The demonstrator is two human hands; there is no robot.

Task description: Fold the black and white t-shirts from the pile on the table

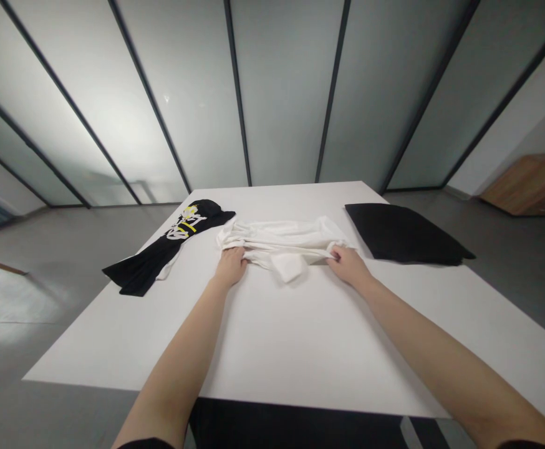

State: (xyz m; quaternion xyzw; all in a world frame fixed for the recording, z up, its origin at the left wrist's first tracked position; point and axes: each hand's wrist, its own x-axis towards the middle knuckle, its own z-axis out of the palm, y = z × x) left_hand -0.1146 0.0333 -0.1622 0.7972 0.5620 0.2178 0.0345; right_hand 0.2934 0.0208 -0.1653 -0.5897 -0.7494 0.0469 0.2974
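A crumpled white garment [286, 236] lies across the middle of the white table, bunched into sideways folds. One white flap of it hangs toward me at the centre. My left hand [232, 264] is closed on its near left edge, the fingertips tucked under the cloth. At the near right edge, my right hand [347, 264] pinches the cloth between thumb and fingers. Both arms reach forward over the table, and the cloth stretches between the two hands. Its exact kind cannot be made out from the folds.
To the left lies a black garment [141, 267] with a white and yellow print, partly over the table's edge. A folded black cloth [398, 234] lies at the right. The white table [272, 349] stands before frosted glass panels [282, 93]. A wooden cabinet [529, 184] is far right.
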